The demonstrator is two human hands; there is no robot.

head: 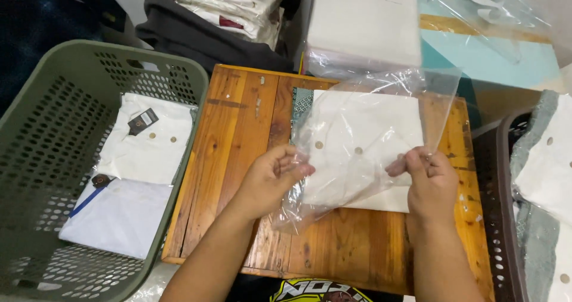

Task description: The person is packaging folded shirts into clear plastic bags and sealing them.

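Wooden table (238,159), folded white shirt (363,141) between left hand (271,180), right hand (430,180)

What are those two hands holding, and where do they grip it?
Both hold a clear plastic bag around a folded white shirt. The left hand and right hand pinch the bag's near open edge with their fingers.

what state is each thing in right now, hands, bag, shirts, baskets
left hand: pinching the bag's near edge
right hand: pinching the same edge, further right
clear plastic bag: mouth held apart, over the shirt
white folded shirt: flat on the wooden table, partly under the bag
green basket: holds two folded shirts
brown basket: holds folded light garments
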